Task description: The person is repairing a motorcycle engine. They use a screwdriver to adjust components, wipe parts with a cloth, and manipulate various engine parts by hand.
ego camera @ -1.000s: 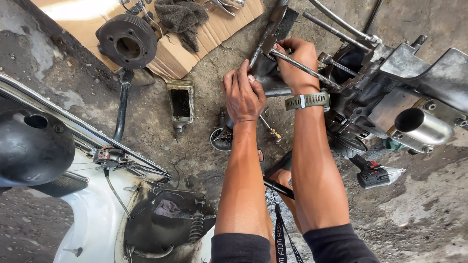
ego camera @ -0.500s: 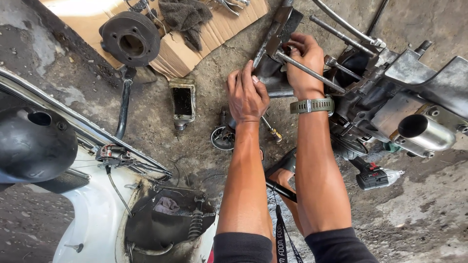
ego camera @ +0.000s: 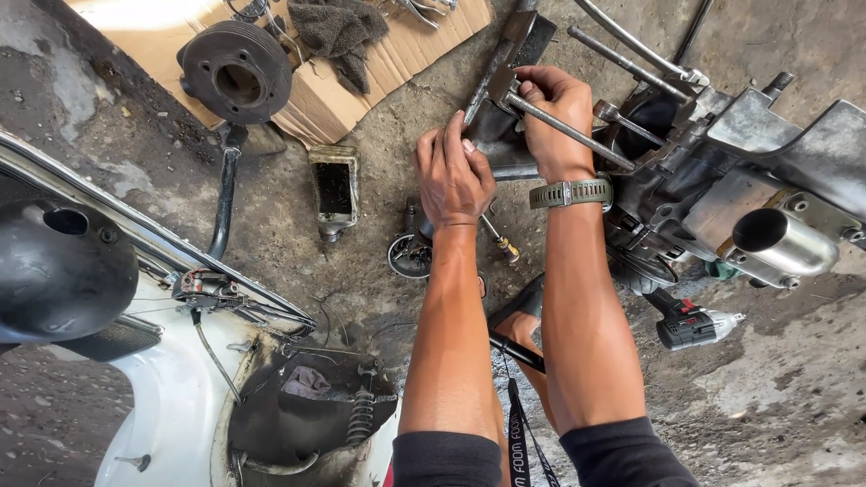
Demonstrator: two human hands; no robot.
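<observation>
Both hands sit lower in the frame than a second ago, grips unchanged. Engine (ego camera: 722,189), right of centre, lies on the concrete with studs up for access. Scooter body (ego camera: 171,397) fills lower left. Right hand (ego camera: 550,113), upper centre, is closed round a stud (ego camera: 568,131); left hand (ego camera: 454,176) curls on the dark part beside it, steadying

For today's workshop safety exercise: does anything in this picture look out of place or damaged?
Yes. The scooter body lies stripped, with wires and a spring exposed. Parts sit loose on the dirty floor: a drill, a small box, and a cylinder on cardboard.
</observation>
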